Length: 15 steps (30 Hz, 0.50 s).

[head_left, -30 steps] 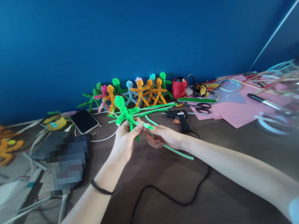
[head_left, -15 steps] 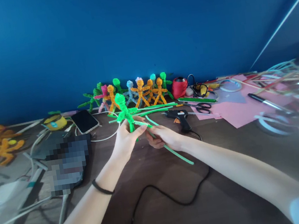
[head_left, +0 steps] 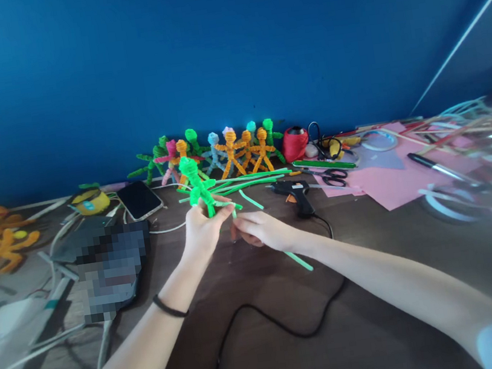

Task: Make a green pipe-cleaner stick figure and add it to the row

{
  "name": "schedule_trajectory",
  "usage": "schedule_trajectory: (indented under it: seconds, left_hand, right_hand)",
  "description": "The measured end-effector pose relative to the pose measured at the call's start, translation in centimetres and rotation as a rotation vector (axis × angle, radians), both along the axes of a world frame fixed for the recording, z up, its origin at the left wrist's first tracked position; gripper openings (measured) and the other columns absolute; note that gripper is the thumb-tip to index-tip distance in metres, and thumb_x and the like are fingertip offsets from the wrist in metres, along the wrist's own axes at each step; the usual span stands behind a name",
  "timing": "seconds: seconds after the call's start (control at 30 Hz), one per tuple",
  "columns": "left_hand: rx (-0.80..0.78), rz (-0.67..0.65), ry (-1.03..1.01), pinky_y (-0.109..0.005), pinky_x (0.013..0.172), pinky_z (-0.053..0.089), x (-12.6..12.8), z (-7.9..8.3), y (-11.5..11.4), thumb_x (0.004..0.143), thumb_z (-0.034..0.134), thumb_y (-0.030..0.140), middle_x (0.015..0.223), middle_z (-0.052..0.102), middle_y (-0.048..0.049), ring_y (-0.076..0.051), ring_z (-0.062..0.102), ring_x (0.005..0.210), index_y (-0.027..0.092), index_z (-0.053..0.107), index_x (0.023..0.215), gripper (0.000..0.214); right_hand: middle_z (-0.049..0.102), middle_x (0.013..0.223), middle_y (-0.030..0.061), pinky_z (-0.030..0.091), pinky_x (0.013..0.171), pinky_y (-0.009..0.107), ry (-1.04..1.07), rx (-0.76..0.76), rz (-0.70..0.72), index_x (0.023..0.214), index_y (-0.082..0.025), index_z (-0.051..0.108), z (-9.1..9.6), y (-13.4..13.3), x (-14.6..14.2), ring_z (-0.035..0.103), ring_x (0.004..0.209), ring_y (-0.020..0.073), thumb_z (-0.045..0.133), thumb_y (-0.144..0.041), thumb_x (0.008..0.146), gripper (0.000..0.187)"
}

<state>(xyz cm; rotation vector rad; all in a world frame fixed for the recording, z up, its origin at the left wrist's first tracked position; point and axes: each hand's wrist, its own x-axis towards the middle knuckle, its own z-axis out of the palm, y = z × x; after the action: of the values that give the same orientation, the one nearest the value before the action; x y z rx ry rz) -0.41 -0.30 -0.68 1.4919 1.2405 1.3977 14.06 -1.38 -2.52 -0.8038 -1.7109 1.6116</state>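
Note:
A bright green pipe-cleaner figure (head_left: 198, 185) stands up out of my left hand (head_left: 204, 227), whose thumb and fingers are closed around its lower part. One of its limbs points right, toward my right hand (head_left: 256, 229). There the fingertips pinch the loose end of a green pipe cleaner (head_left: 234, 212) coming off that limb. Under my right hand lies another light green pipe cleaner (head_left: 300, 261), its middle covered by the hand. Several more green pipe cleaners (head_left: 254, 177) rest on the table just behind.
Finished pipe-cleaner figures (head_left: 231, 150) line the blue wall. Right of my hands lie a glue gun (head_left: 297, 192) with a black cable (head_left: 275, 327), scissors (head_left: 335, 178), pink paper (head_left: 388, 186) and a marker (head_left: 443, 169). Leftward are a phone (head_left: 140, 200), yellow tape (head_left: 92, 202) and orange figures (head_left: 7, 245).
My left hand and the green figure have shifted slightly left, and the figure leans more. My right hand has also moved a little left, bending the pipe-cleaner end at the limb's tip.

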Motion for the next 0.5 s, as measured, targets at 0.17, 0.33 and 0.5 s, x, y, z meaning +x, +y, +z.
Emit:
schedule_trajectory:
  seconds: [0.17, 0.33, 0.5]
  left_hand:
    - [0.044, 0.006, 0.146, -0.03, 0.071, 0.043, -0.4, 0.3, 0.3, 0.062, 0.071, 0.024, 0.067, 0.065, -0.0002, -0.019, 0.059, 0.068, 0.019, 0.065, 0.066, 0.009]
    - [0.033, 0.009, 0.276, -0.027, 0.064, 0.04, -0.5, 0.5, 0.2, 0.064, 0.069, 0.029, 0.064, 0.062, 0.0009, -0.016, 0.054, 0.064, 0.018, 0.064, 0.066, 0.012]
    - [0.01, -0.026, 0.285, -0.025, 0.055, 0.035, -0.7, 0.5, 0.2, 0.062, 0.07, 0.028, 0.055, 0.054, 0.0042, -0.012, 0.045, 0.054, 0.018, 0.063, 0.067, 0.013]
  right_hand:
    - [0.032, 0.05, -0.0067, 0.024, 0.045, 0.021, -0.223, 0.204, -0.074, 0.072, -0.013, 0.054, 1.1, 0.1, 1.0, 0.03, 0.045, 0.0056, 0.043, -0.038, 0.085, 0.031]
    - [0.035, 0.051, -0.0054, 0.024, 0.049, 0.022, -0.289, 0.313, -0.085, 0.069, -0.013, 0.056, 1.5, 0.8, 1.8, 0.033, 0.048, 0.0061, 0.044, -0.039, 0.085, 0.033]
    - [0.037, 0.053, -0.0045, 0.023, 0.05, 0.022, -0.251, 0.332, -0.127, 0.065, -0.013, 0.055, 1.5, 1.6, 2.6, 0.033, 0.05, 0.0065, 0.044, -0.037, 0.085, 0.033]
